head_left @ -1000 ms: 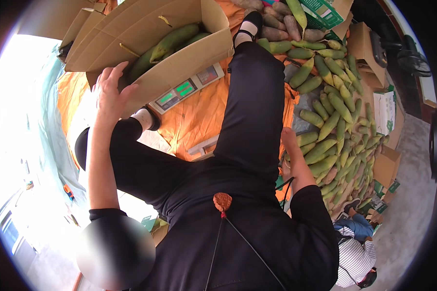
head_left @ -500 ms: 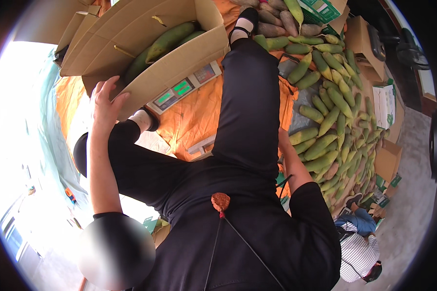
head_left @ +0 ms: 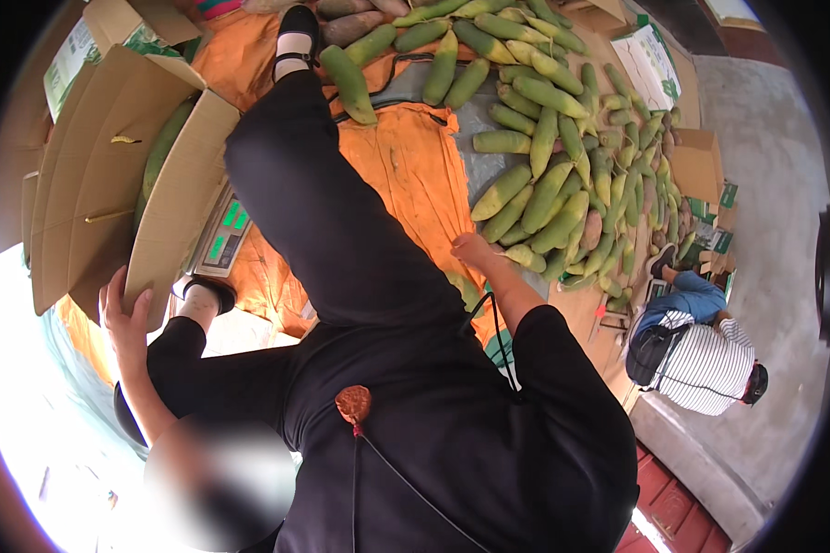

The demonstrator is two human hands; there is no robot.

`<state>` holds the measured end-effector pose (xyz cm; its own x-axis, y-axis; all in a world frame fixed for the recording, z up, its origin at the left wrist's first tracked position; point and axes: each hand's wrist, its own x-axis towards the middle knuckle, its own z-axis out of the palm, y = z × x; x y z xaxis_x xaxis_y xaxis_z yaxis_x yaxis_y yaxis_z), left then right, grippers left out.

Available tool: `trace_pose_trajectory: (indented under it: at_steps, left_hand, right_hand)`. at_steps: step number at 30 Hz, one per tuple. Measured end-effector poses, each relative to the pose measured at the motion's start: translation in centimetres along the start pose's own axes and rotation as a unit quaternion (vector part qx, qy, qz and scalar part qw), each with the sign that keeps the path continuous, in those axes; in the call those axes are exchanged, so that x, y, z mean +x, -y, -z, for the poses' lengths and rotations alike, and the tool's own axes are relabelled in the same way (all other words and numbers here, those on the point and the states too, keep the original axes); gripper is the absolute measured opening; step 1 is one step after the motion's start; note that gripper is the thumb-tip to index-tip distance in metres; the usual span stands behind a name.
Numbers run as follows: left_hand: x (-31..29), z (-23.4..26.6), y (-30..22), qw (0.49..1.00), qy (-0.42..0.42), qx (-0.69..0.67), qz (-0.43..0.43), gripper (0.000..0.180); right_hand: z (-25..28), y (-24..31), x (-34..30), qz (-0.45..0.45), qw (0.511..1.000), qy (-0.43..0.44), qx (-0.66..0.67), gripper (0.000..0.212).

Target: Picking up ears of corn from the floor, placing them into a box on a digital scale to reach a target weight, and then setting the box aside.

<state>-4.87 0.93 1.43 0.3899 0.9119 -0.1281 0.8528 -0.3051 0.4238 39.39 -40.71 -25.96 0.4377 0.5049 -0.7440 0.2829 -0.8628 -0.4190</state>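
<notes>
My left hand [head_left: 126, 318] is at the near edge of a tall open cardboard box [head_left: 177, 189], thumb and fingers apart. Whether it presses on the cardboard I cannot tell. Inside the box a long green radish [head_left: 164, 152] shows, partly hidden by the wall. The box stands on a digital scale [head_left: 223, 235] with lit green displays. On the other side of my raised knee, my right hand [head_left: 475, 249] is low beside the heap of green radishes [head_left: 549, 207]. Its fingers are curled in, and what they may hold is hidden.
An orange sheet [head_left: 401, 166] covers the ground between box and heap. Brownish-pink roots [head_left: 350, 28] lie near my foot. White-and-green cartons [head_left: 650, 64] stand beyond the heap. A person in a striped shirt [head_left: 705, 369] bends over at the right.
My view has swung to the right, so box and scale now sit farther left. My right hand, mostly hidden behind my leg before, now shows beside the heap. My left hand stays by the box.
</notes>
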Motion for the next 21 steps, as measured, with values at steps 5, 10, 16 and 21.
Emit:
trace_pose_trajectory:
  at_steps: [5,10,16,21]
  left_hand:
    - [0.5,-1.2,1.1,0.998,0.025,0.064,0.002,0.047]
    - [0.1,-0.8,2.3,0.995,0.013,0.099,-0.003,0.048]
    - [0.1,-1.1,2.6,0.996,0.011,0.091,-0.012,0.045]
    - [0.2,-0.7,1.8,0.996,0.008,0.083,-0.016,0.042]
  right_hand:
    - [1.2,-7.0,-1.7,-0.092,0.992,-0.003,-0.081,0.018]
    - [-0.5,-5.6,-3.9,-0.018,0.979,-0.110,-0.171,0.033]
    - [-4.1,-2.1,-4.4,-0.023,0.973,0.029,-0.230,0.052]
    - [-6.2,-1.3,-4.0,0.028,0.948,0.038,-0.314,0.035]
